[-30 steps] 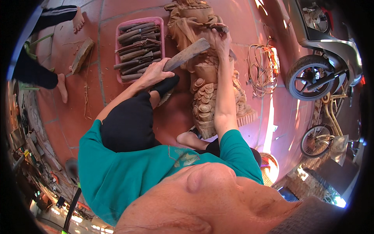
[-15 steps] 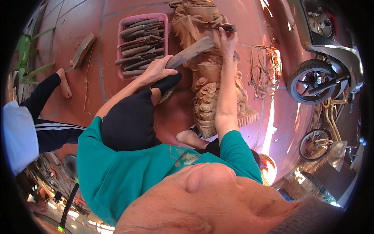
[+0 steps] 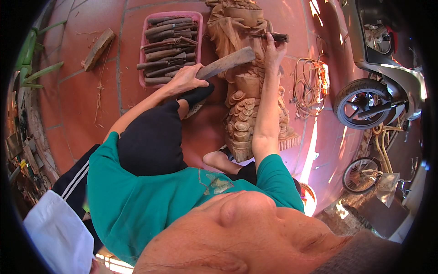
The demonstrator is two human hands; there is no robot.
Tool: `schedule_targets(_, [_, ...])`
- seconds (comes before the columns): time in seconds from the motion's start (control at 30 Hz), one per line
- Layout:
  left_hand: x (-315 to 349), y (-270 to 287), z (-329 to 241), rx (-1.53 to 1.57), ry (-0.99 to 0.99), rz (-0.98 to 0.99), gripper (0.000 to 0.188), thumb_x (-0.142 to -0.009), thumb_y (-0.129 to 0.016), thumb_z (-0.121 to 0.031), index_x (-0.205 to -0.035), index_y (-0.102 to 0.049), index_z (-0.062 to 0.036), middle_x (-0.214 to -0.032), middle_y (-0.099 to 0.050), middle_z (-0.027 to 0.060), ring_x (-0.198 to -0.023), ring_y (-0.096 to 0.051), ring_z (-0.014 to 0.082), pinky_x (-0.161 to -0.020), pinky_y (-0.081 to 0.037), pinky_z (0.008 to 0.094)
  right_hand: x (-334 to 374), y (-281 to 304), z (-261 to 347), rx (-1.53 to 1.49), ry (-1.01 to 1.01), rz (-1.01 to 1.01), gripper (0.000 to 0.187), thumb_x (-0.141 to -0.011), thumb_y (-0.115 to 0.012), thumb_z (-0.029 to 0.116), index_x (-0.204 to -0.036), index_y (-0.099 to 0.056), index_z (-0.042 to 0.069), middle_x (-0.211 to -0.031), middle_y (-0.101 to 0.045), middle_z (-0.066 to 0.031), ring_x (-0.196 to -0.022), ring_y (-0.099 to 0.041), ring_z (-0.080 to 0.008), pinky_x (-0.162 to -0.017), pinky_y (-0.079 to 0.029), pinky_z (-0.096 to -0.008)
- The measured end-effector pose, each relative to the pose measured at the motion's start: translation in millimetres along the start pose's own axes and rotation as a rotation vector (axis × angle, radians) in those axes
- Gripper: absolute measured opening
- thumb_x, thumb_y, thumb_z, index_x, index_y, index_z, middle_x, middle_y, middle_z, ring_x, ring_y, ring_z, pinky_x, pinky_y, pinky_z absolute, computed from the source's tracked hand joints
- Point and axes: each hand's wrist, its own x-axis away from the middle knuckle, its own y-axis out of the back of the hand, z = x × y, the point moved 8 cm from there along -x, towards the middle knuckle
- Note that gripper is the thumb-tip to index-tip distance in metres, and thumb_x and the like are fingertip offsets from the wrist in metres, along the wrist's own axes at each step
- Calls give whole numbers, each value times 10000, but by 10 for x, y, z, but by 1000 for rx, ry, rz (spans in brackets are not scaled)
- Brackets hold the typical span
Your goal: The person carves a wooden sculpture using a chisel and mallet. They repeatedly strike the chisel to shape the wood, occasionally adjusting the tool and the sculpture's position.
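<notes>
My left hand is closed round the narrow end of a flat wooden club, whose broad end reaches over the carving. Beyond it, my right hand grips a carving chisel by its dark handle. The chisel's thin blade points left across the upper part of a carved wooden figure; whether its tip touches the wood I cannot tell. This figure lies lengthwise on the floor in front of me, with draped folds at the far end and rounded, coin-like shapes nearer. My right forearm covers part of it.
A pink basket full of carving tools stands left of the figure. Farther left are a wood block and a green chair. On the right lie a coiled cord, a motorbike and a bicycle. Another person's white garment shows at lower left.
My right hand has shifted slightly, and more of the chisel's handle and blade shows. The club stays in my left hand. The other person has moved toward the lower left; their bare foot has left view.
</notes>
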Motion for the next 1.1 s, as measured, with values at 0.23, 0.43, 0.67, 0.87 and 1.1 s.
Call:
schedule_targets(0.23, [156, 194, 26, 309, 111, -79, 609, -799, -797, -346, -1246, -631, 34, -950, -686, 155, -833, -665, 228, -733, -540, 368, -4, 18, -28, -196, -176, -34, 277, -957, -753, 151, -1050, -534, 9, -906, -692, -93, -776, -698, -174, -691, -612, -313])
schedule_targets(0.43, [142, 708, 67, 379, 156, -281, 499, -844, -784, -327, -1184, -647, 11, -835, -632, 33, -626, -561, 98, -564, -486, 286, 22, -117, 93, -275, -273, 15, 352, -986, -694, 125, -1211, -444, 21, -942, -687, -138, -782, -728, -232, -717, -649, -347])
schedule_targets(0.67, [95, 920, 219, 412, 121, -385, 490, -849, -787, -346, -1172, -652, -3, -774, -619, 9, -595, -551, 90, -548, -460, 283, -24, -689, 295, -250, -33, 152, 348, -995, -671, 63, -1262, -465, -22, -1037, -664, -144, -836, -734, -247, -757, -621, -328])
schedule_targets(0.87, [100, 952, 139, 413, 97, -386, 508, -850, -785, -357, -1185, -649, 0, -772, -615, 3, -588, -537, 83, -550, -456, 276, -32, -977, 268, 86, 76, 234, 296, -968, -722, 90, -1186, -552, -16, -1000, -705, -118, -856, -731, -208, -748, -582, -318])
schedule_targets(1.1, [114, 987, 50, 369, 80, -386, 547, -838, -786, -365, -1221, -645, 0, -809, -622, 16, -603, -544, 88, -558, -465, 280, -57, -1143, 399, 251, 213, 217, 270, -939, -749, 146, -1022, -541, -5, -854, -726, -140, -765, -723, -278, -684, -540, -366])
